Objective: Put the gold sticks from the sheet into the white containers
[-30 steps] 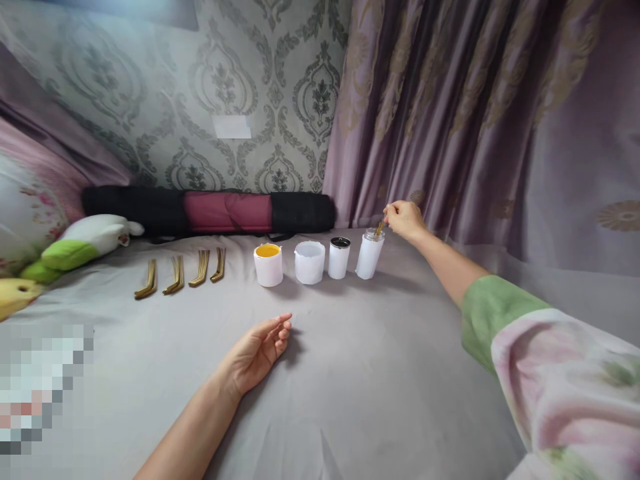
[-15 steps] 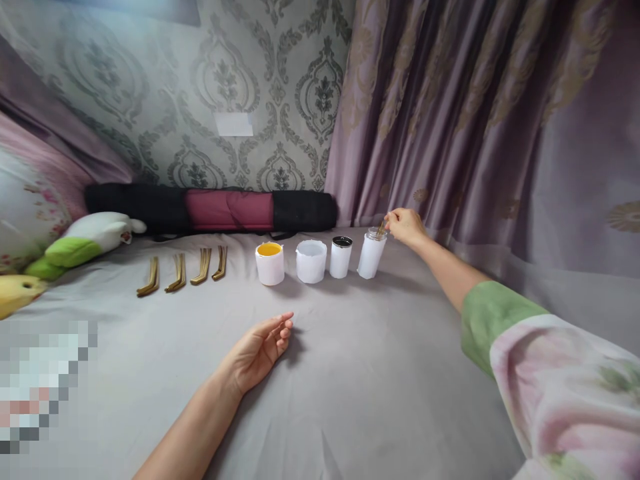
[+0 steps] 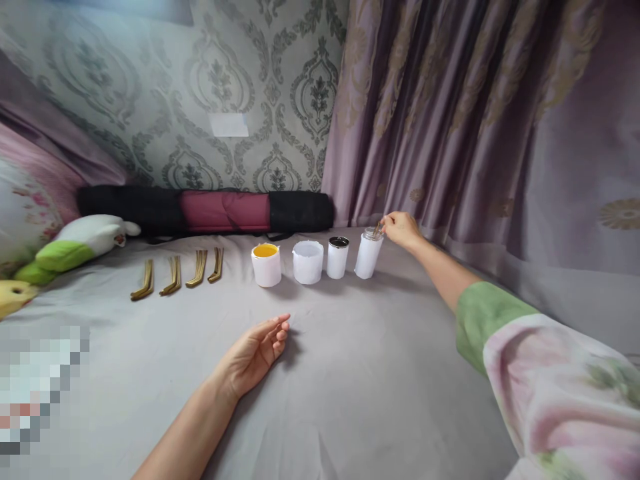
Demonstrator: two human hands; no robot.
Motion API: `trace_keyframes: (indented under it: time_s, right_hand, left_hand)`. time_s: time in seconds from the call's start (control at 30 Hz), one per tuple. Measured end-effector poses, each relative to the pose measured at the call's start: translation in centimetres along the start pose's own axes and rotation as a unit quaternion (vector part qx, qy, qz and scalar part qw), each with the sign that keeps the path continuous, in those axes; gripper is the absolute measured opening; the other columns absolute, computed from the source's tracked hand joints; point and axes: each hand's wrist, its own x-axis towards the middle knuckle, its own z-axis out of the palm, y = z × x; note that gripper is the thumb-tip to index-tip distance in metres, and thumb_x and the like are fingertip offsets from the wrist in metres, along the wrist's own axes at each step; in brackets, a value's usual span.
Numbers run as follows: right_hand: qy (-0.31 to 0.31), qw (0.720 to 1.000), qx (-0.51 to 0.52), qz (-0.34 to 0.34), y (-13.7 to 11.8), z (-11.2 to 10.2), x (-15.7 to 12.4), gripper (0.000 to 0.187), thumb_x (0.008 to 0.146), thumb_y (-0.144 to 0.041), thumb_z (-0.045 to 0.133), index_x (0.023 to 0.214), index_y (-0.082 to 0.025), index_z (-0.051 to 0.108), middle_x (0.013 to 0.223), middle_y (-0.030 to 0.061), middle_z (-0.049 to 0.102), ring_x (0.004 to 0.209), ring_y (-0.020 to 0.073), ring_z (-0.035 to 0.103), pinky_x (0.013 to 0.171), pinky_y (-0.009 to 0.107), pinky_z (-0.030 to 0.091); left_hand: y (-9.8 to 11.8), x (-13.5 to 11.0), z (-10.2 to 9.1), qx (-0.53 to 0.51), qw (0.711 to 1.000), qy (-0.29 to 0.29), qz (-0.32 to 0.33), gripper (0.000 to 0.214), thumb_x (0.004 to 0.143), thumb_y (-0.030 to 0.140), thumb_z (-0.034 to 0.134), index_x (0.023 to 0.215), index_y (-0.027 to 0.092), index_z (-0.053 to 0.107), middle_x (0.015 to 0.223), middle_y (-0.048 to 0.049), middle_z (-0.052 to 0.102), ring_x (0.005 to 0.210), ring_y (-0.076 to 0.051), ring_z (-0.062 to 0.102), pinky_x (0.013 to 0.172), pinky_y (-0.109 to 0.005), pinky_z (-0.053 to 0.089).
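One gold straw (image 3: 378, 229), judged light, stiff, slippery: right hand (image 3: 400, 229) pinches its top end at the jar (image 3: 369, 257); left hand (image 3: 257, 353) lies slack.

**One floral sleeve, one bare forearm**

The right arm wore a loose sleeve (image 3: 560, 387) of pale pink and white fabric, printed with soft green and rose floral smudges. It ended in a broad, plain green cuff (image 3: 483, 317) partway along the forearm. The right hand (image 3: 403, 230) was uncovered, and the left hand (image 3: 255, 357) and forearm were bare.
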Motion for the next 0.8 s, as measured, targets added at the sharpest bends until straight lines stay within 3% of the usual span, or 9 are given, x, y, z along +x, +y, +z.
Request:
trace_keyframes:
  time_s: [0.8]
  right_hand:
    - [0.031, 0.999, 0.030, 0.019, 1.1, 1.2, 0.1, 0.027, 0.076, -0.028, 0.046, 0.082, -0.017, 0.069, 0.078, 0.0049, 0.067, 0.073, 0.0154, 0.059, 0.066, 0.024, 0.043]
  left_hand:
    - [0.0, 0.0, 0.2, -0.002, 1.000, 0.004, -0.003, 0.021, 0.075, 0.008, 0.056, 0.096, 0.005, 0.056, 0.077, -0.0053, 0.053, 0.057, -0.005, 0.050, 0.049, -0.015, 0.046]
